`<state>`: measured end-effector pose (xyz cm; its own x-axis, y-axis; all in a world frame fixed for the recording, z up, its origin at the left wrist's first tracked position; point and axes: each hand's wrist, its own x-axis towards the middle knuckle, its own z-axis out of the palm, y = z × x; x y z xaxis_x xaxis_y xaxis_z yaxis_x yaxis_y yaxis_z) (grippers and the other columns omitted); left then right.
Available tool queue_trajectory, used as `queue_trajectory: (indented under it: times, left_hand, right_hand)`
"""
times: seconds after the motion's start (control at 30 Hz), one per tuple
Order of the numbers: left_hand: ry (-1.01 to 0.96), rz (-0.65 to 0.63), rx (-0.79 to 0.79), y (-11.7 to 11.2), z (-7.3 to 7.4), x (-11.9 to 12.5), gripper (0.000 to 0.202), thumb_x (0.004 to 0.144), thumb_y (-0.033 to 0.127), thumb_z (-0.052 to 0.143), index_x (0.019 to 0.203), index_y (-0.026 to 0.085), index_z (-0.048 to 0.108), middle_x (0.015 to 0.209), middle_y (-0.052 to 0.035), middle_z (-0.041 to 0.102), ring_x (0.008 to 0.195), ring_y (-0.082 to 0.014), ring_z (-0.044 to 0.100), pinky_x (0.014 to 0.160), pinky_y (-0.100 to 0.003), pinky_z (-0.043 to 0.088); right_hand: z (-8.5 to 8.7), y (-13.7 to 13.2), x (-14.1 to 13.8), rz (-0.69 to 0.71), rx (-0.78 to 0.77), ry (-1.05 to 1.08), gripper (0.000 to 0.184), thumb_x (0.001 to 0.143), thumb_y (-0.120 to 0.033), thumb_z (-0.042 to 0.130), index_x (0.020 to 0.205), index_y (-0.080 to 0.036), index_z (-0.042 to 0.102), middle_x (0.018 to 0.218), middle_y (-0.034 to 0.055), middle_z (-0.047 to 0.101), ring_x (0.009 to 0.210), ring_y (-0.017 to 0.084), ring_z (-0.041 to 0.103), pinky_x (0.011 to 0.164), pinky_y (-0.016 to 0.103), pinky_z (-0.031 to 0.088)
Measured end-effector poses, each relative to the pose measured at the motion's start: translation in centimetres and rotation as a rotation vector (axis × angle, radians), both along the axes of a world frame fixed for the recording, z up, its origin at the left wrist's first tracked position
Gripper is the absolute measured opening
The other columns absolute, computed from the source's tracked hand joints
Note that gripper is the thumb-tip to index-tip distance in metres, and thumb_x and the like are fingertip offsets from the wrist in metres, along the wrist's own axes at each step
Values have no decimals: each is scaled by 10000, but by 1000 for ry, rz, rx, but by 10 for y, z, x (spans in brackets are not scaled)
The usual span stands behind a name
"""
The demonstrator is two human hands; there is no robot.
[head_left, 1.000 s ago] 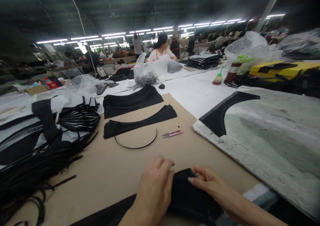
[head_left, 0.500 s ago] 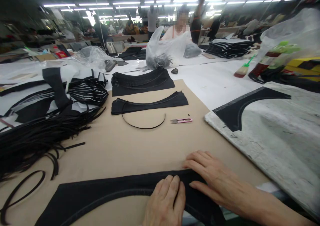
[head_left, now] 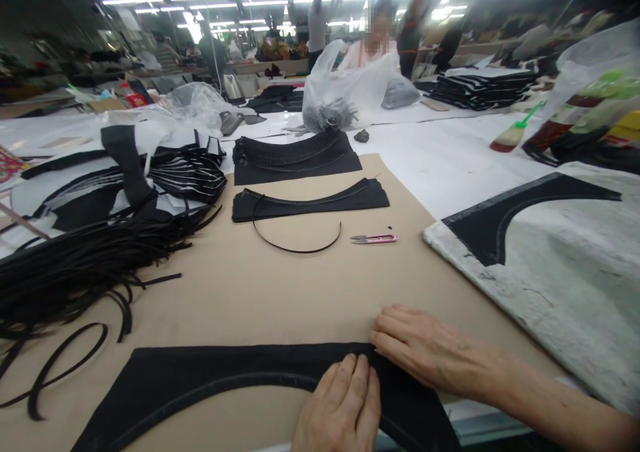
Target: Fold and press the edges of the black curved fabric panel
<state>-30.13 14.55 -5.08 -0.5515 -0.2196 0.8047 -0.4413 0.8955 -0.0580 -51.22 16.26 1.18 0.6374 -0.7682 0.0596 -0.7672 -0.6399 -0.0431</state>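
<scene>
A black arched fabric piece (head_left: 220, 365) lies at the near edge of the board, its inner curve lined with a narrow raised band. My left hand (head_left: 343, 402) rests on its right part, fingers pressed together and bent down on the cloth near the curve. At the upper edge, my right hand (head_left: 420, 345) has its fingers closed together on the fabric. The right thumb is hidden. Beyond the hands are pink thread snips (head_left: 375, 239), a thin curved black strip (head_left: 300, 250) and a small stack of black curved pieces (head_left: 310, 202).
A beige board (head_left: 280, 292) covers the work area. Bundled black strips (head_left: 90, 259) and layered cut pieces (head_left: 185, 179) lie left. On the right, a grey stained slab (head_left: 565, 265) bears another black arched piece (head_left: 480, 229). A glue bottle (head_left: 510, 137) stands behind. A person (head_left: 370, 49) is across the table.
My right thumb, seen apart from the fingers before, is now out of sight, and the right fingers lie closer along the upper edge. The whole view has shifted slightly.
</scene>
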Motion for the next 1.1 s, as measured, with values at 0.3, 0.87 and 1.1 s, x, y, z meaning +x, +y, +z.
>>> queue_trajectory:
  times: [0.3,0.87,1.1]
  left_hand:
    - [2,-6,-3,-1,-1,0,385,951,97,320,945,155,701,988,-25,723,922,-144,661,838,-261,473]
    - [266,259,96,14,-17,-8,238,899,182,455,910,240,686,870,-39,690,881,-205,660,813,-345,504]
    - [103,236,-14,6,-24,23,262,899,255,423,953,184,669,873,-69,700,886,-180,668,884,-304,503]
  right_hand:
    - [0,-1,8,-373,201,-264,202,1008,-189,349,857,-185,483,841,25,524,771,183,491,729,309,371]
    - [-9,-15,38,-72,22,-117,177,871,-22,509,854,-196,480,856,-1,520,762,198,471,767,354,320]
    - [-8,-18,47,-163,38,-162,202,923,-60,412,805,-202,494,805,4,530,701,189,475,741,348,312]
